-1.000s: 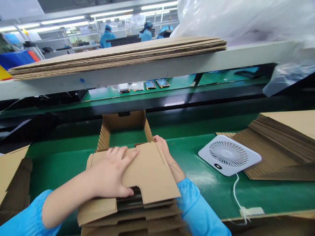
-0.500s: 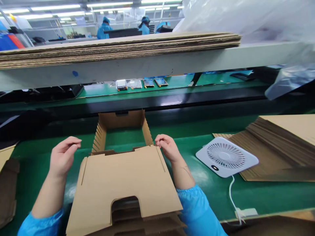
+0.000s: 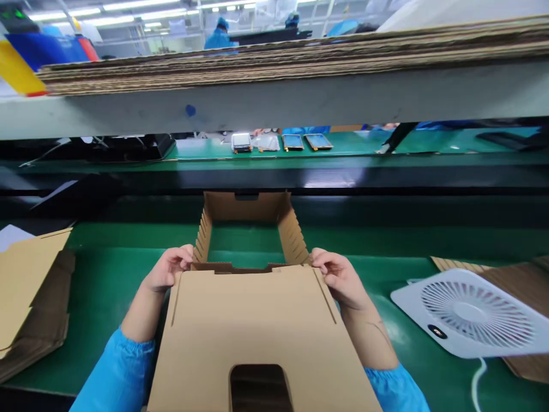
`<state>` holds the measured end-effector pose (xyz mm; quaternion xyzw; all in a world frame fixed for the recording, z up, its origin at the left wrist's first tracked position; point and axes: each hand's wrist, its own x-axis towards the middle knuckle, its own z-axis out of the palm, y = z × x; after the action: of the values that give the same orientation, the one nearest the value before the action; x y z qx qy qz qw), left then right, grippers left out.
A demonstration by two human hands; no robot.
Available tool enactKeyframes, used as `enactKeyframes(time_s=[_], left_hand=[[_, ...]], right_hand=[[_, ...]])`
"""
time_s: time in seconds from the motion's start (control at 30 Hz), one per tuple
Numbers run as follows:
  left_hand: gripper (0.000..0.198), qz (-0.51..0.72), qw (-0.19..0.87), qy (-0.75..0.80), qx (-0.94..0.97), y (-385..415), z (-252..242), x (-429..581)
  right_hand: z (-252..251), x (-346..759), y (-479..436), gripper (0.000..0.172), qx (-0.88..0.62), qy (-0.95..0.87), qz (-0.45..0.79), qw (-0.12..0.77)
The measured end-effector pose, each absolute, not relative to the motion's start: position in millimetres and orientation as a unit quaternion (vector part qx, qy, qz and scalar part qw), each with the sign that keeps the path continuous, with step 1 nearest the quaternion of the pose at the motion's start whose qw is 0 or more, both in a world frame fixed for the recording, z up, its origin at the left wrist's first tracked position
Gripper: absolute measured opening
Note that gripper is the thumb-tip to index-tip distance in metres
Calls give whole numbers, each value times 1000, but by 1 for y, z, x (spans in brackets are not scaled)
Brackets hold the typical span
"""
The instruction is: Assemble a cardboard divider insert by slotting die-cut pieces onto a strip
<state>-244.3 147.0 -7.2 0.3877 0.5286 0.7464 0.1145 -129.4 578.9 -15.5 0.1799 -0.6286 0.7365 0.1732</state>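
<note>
L grip point(image 3: 169, 268) now pinching ctn point(image 3: 246, 212).

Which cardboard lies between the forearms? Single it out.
The sheet with the dark cutout: the upright frame stands beyond, other cardboard lies aside or farther back.

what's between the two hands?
Head view: between the left hand and right hand lie the far edge of the tan cardboard panel and the near end of the cardboard frame.

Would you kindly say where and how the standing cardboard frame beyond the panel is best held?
I'd probably pinch the frame by its left and right walls, coming from above on both sides: both stand upright and thin, while the cardboard panel crowds the near end.
</note>
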Motion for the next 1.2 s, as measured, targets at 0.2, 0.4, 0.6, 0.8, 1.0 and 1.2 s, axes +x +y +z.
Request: enactKeyframes(time_s=[0.2, 0.4, 0.6, 0.8, 1.0, 1.2], left_hand=[[62, 761, 117, 535, 349, 146, -7, -240], [44, 775, 72, 532, 333, 147, -3, -240], [39, 758, 17, 575, 307, 152, 5, -238], [37, 762, -13, 610, 215, 149, 6, -236], [24, 670, -63, 656, 341, 133, 15, -239], [21, 638, -84, 682, 346, 132, 20, -238]], right_hand=[[-11, -129, 564, 45, 116, -637, 740, 184], [-19, -126, 561, 59, 5, -671, 709, 218], [-29, -128, 565, 52, -21, -662, 699, 269], [-22, -127, 568, 43, -30, -676, 678, 286], [-15, -126, 564, 38, -47, -672, 691, 264], [-19, -124, 569, 34, -47, -674, 686, 270]])
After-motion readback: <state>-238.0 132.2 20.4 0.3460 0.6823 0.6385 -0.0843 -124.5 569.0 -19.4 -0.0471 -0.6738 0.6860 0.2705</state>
